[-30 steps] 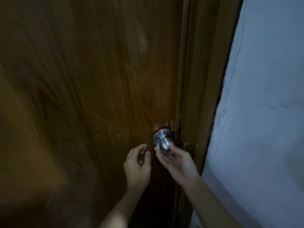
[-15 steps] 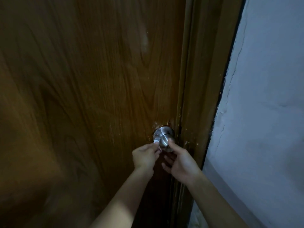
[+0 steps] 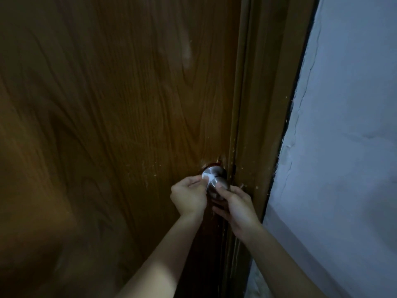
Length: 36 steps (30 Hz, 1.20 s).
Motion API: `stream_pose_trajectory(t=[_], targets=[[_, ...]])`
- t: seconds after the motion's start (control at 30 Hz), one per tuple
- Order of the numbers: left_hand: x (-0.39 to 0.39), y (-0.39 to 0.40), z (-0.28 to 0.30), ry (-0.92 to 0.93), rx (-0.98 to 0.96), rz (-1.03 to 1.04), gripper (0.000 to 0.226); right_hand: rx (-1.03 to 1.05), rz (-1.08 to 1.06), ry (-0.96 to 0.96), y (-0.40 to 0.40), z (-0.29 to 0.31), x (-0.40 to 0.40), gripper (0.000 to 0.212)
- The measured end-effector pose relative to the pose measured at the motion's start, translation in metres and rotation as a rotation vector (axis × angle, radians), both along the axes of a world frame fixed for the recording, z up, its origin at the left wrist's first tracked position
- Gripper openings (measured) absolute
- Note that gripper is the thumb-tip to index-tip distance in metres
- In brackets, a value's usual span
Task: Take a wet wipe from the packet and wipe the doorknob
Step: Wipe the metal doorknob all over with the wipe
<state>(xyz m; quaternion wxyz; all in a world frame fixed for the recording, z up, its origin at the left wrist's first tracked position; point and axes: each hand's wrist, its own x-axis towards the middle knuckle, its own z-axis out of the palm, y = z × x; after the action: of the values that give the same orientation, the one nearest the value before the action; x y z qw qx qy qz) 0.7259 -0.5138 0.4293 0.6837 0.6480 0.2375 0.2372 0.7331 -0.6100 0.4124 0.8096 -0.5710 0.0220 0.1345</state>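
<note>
A round steel doorknob (image 3: 217, 183) sticks out of the brown wooden door (image 3: 120, 117) near its right edge. My left hand (image 3: 189, 197) pinches a small white wet wipe (image 3: 208, 176) and presses it against the knob's left side and collar. My right hand (image 3: 235, 206) grips the knob from below and from the right, with the thumb on its front. The wet wipe packet is not in view.
The wooden door frame (image 3: 264, 117) runs beside the knob on the right. A pale painted wall (image 3: 348, 134) with cracks along its edge fills the right side. The scene is dim.
My left hand rose from below the knob and brought the wipe onto it. My right hand went from open fingers under the knob to a grip on it.
</note>
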Motion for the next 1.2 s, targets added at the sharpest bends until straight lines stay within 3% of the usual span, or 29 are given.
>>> stream_pose_trajectory(t=[0.27,0.5,0.77,0.87,1.1,1.2], targets=[[0.007,0.002,-0.009,0.214,-0.076,0.052,0.008,0.045,0.016,0.004,-0.001,0.001,-0.001,0.02],[0.0,-0.001,-0.008,0.036,0.035,0.08,0.007,0.034,0.014,-0.005,-0.002,-0.001,0.001,0.027],[0.005,0.0,-0.017,0.119,0.038,0.078,0.011,0.069,0.015,0.012,-0.002,-0.002,0.001,0.029],[0.002,0.003,-0.006,0.036,0.236,0.091,0.01,0.074,0.004,0.022,-0.003,-0.002,0.001,0.027],[0.008,0.015,0.026,-0.115,1.1,-0.048,0.017,0.075,-0.019,0.028,-0.002,-0.005,0.0,0.029],[0.007,0.018,0.019,-0.138,1.221,-0.094,0.017,0.062,-0.024,0.019,-0.002,-0.006,0.0,0.03]])
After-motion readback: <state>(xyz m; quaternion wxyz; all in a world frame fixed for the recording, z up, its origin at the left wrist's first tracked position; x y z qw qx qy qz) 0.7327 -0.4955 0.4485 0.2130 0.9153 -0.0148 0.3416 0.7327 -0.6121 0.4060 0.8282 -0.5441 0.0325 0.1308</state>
